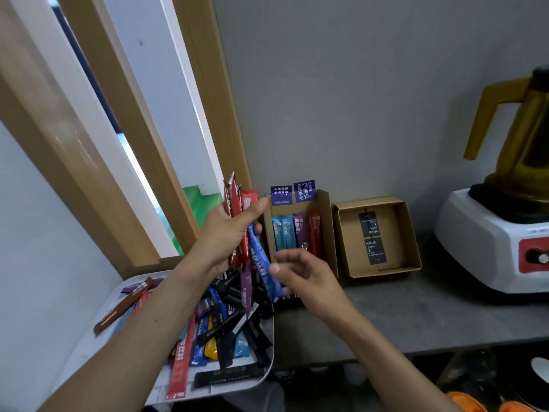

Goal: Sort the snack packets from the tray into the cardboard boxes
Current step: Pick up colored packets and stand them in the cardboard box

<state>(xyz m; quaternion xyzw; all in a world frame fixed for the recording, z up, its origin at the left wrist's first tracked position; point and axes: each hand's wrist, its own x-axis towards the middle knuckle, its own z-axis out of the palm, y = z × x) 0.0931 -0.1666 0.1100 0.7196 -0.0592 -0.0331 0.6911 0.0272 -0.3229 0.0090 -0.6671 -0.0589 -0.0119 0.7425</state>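
- The tray [113,295], white with rounded corners, sits at the lower left. It holds a loose pile of snack packets [225,328]: black, blue, red, purple, yellow and brown sticks lying crosswise over one another.
- The near cardboard box [329,233] stands just right of the tray, against the wall. Light blue packets [282,233], a purple packet [300,230] and a red packet [315,230] stand side by side in it. Two dark blue cards [292,193] stick up at its far edge.
- The second cardboard box [395,227], just beside the first, holds only two black tags [372,239] lying flat on its floor.
- The left hand [225,236] is raised above the tray's far end. Its fingers and thumb are curled round a bunch of red and brown packets [236,203], which fan upward.
- A blue packet [263,263] slants down from the left hand's fingers towards the right hand [303,275]. That hand's thumb and fingertips pinch the packet's lower part, in front of the near box.
- Both boxes rest on a grey counter [416,316]. A white blender [490,242] with a yellow jug [528,129] stands on it at the far right.
- A wooden window frame [118,129] runs behind the tray.
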